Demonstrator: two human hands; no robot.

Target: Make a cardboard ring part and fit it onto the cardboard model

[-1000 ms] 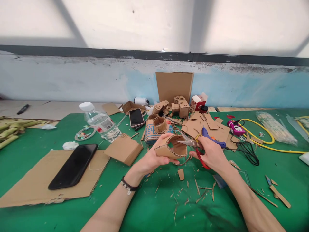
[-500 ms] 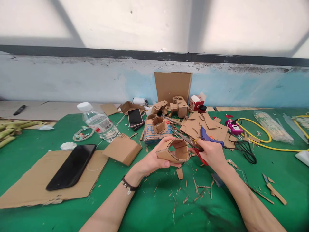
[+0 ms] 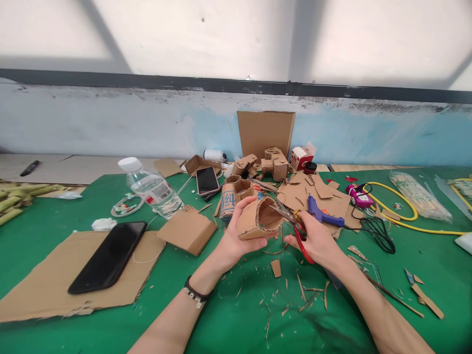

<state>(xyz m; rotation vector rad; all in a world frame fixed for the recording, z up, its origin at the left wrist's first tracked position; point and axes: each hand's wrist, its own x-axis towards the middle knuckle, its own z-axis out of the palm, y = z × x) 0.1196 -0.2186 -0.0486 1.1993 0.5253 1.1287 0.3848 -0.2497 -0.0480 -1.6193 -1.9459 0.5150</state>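
Note:
My left hand [image 3: 236, 236] grips a short cardboard tube [image 3: 248, 220] from the left, its open end turned toward the right. In my right hand [image 3: 317, 238] is a pair of scissors [image 3: 303, 246] with red handles. The blades reach to the tube's upper right rim, one of them appearing inside the opening. Thin curled strips of cardboard hang below the rim. Just behind the tube lies a blue-printed salt bag [image 3: 227, 201] with a cardboard ring piece [image 3: 244, 188] on it. A blue glue gun [image 3: 324, 215] rests beyond my right hand.
To the left are a water bottle [image 3: 153, 189], a black phone [image 3: 108, 258] on a cardboard sheet [image 3: 40, 280], and a folded cardboard piece [image 3: 188, 230]. A cardboard camera model [image 3: 277, 164] stands at the back. Yellow cable [image 3: 415, 209] and cardboard scraps [image 3: 276, 268] lie on the right and in front.
The tube has tilted and shifted slightly left in my left hand. The scissors have moved left, their blades now over its rim, and curled strips hang beneath it.

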